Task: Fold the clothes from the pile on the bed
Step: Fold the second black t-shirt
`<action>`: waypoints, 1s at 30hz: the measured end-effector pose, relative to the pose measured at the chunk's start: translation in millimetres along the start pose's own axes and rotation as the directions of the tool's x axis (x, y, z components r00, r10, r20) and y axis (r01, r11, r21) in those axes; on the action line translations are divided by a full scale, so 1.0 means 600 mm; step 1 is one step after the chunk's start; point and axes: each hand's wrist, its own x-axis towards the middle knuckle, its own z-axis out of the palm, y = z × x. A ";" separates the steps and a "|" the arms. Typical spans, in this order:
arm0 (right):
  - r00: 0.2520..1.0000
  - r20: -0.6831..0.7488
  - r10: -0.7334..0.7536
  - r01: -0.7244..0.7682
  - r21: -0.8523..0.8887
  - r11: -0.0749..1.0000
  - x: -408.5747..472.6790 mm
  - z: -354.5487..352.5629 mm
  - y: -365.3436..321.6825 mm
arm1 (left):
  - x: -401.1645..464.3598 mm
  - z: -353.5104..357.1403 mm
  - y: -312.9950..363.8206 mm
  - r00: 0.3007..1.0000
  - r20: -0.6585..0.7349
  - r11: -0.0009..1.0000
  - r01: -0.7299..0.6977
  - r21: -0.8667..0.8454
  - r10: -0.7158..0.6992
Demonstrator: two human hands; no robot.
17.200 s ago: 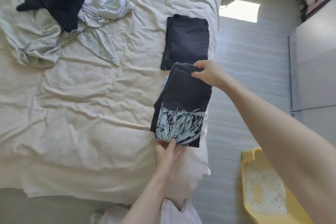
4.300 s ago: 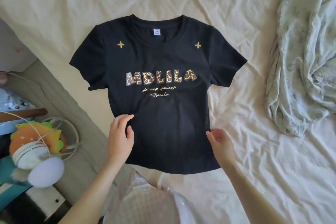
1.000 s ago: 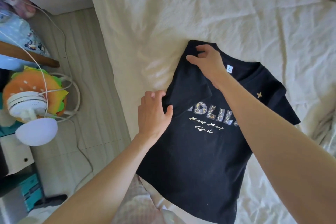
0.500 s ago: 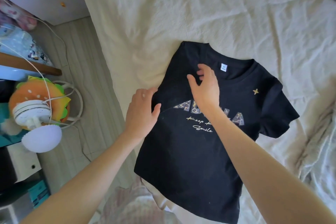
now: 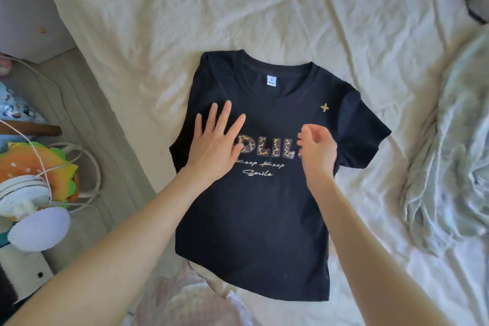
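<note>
We are pressing our flat left hand (image 5: 215, 147) on the folded side of the shirt (image 5: 264, 214) at 9 o'clock so the fold stays, while our right hand (image 5: 317, 152), loosely curled and grasping nothing, is hovering toward the sleeve (image 5: 365, 130) at 3 o'clock.

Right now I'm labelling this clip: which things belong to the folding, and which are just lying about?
Part of the job:
black T-shirt, left side folded in
left hand, pressing the fold flat
right hand, above the print
bed
crumpled clothes

Just lying about:
burger toy
white cable
</note>
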 end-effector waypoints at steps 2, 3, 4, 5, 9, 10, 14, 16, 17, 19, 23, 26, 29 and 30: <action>0.980 -0.195 0.030 -0.032 -0.008 0.999 0.007 -0.054 0.028 | 0.018 0.011 0.027 0.997 0.079 1.000 -0.011 0.025 0.009; 0.957 -0.279 0.081 -0.085 -0.002 0.996 0.012 -0.077 0.043 | 0.025 0.018 0.041 0.993 0.122 0.999 -0.012 0.036 0.008; 0.928 -0.327 0.177 -0.173 0.042 0.984 0.016 -0.098 0.057 | 0.030 0.026 0.054 0.987 0.164 0.999 -0.008 0.052 -0.001; 0.899 -0.301 0.317 -0.285 0.146 0.947 0.021 -0.114 0.069 | 0.034 0.032 0.062 0.980 0.196 0.997 0.001 0.071 -0.015; 0.792 0.200 0.577 -0.568 0.587 0.577 0.053 -0.145 0.081 | 0.043 0.032 0.059 0.965 0.258 0.997 0.013 0.076 -0.033; 0.788 0.227 0.572 -0.554 0.667 0.498 0.065 -0.147 0.074 | 0.046 0.028 0.052 0.959 0.283 0.999 0.015 0.050 -0.028; 0.878 0.002 0.479 -0.338 0.709 0.618 0.080 -0.132 0.043 | 0.060 -0.004 0.048 0.954 0.292 0.986 0.103 -0.128 -0.062; 0.952 -0.287 0.103 -0.018 0.284 0.959 0.064 -0.118 0.042 | 0.065 -0.022 0.058 0.982 0.124 0.933 0.175 -0.313 -0.143; 0.934 -0.307 -0.183 0.204 0.037 0.978 0.048 -0.110 0.044 | 0.068 -0.031 0.065 0.975 0.077 0.869 0.222 -0.442 -0.210; 0.779 -0.142 -0.610 0.552 -0.306 0.776 0.015 -0.094 0.054 | 0.078 -0.048 0.078 0.929 0.148 0.614 0.338 -0.713 -0.340; 0.540 0.314 -0.781 0.788 -0.515 0.338 -0.023 -0.080 0.103 | 0.105 -0.066 0.095 0.849 0.358 0.210 0.460 -0.863 -0.388; 0.579 0.304 -0.757 0.760 -0.537 0.366 -0.041 -0.094 0.137 | 0.124 -0.066 0.108 0.885 0.281 0.393 0.424 -0.816 -0.371; 0.774 0.154 -0.615 0.604 -0.473 0.642 -0.065 -0.105 0.141 | 0.147 -0.065 0.132 0.952 0.168 0.587 0.291 -0.755 -0.255; 0.903 0.112 -0.415 0.423 -0.399 0.813 -0.069 -0.105 0.136 | 0.157 -0.063 0.142 0.960 0.164 0.612 0.273 -0.742 -0.229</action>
